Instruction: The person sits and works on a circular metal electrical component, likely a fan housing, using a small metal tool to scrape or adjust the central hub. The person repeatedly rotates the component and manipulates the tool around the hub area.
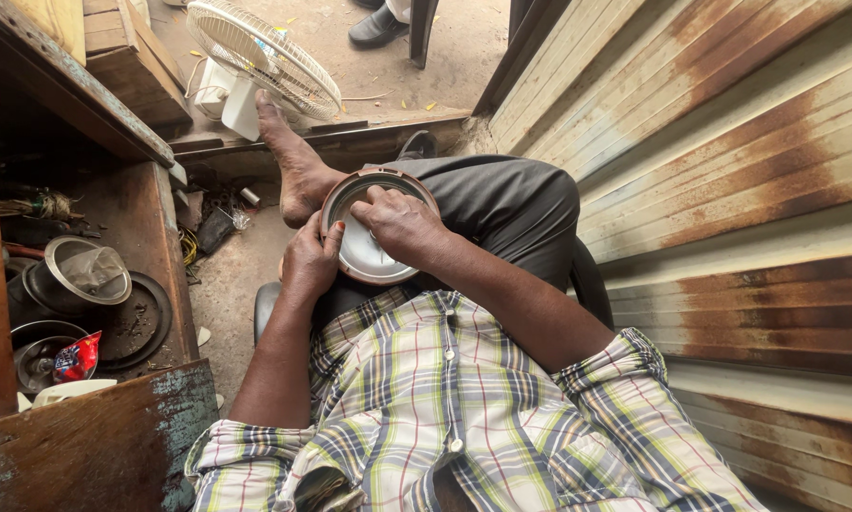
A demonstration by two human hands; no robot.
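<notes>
A round metal lid (pixel 361 254) with a brownish rim rests on my lap, its shiny inner face turned up. My left hand (pixel 309 265) grips the lid's left edge from below. My right hand (pixel 402 226) lies over the lid's right side, fingers curled and pressing on the rim near the top. My crossed leg in dark trousers (pixel 502 204) is under the lid, with my bare foot (pixel 298 166) stretched to the left.
A wooden shelf (pixel 94 284) on the left holds metal pots, lids and a red packet. A white table fan (pixel 260 57) stands on the floor ahead. Rusty corrugated sheeting (pixel 729 190) closes off the right side. Another person's shoe (pixel 376 27) shows at top.
</notes>
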